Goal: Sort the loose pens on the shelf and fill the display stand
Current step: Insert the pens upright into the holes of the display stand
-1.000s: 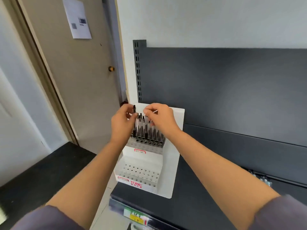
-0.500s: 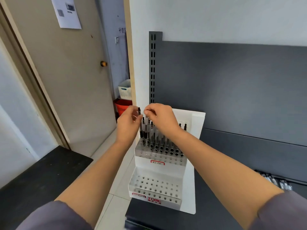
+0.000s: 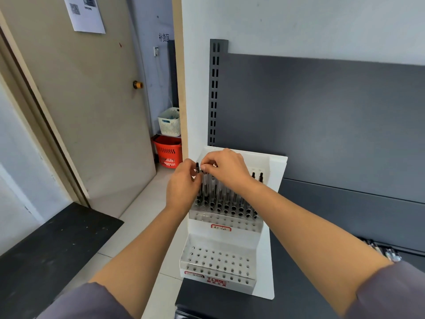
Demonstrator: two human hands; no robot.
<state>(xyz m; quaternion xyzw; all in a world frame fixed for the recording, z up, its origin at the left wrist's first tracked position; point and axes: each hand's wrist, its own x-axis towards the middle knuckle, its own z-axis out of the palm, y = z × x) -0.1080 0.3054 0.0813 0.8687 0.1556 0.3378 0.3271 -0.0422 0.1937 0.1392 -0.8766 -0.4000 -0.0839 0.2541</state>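
- Grip: left hand (image 3: 181,185) and right hand (image 3: 226,169) pinch a pen (image 3: 197,165) by its top, at the left end of the display stand (image 3: 273,249)'s upper tier.
- Advice: keep it upright and press straight into its hole.
- Supply: loose pens (image 3: 388,255) lie at the shelf (image 3: 310,295)'s right edge.

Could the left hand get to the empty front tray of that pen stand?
Probably yes: the front tray sits uncovered just below the left hand, with nothing lying over its holes. Its fingers are busy pinching a pen, though.
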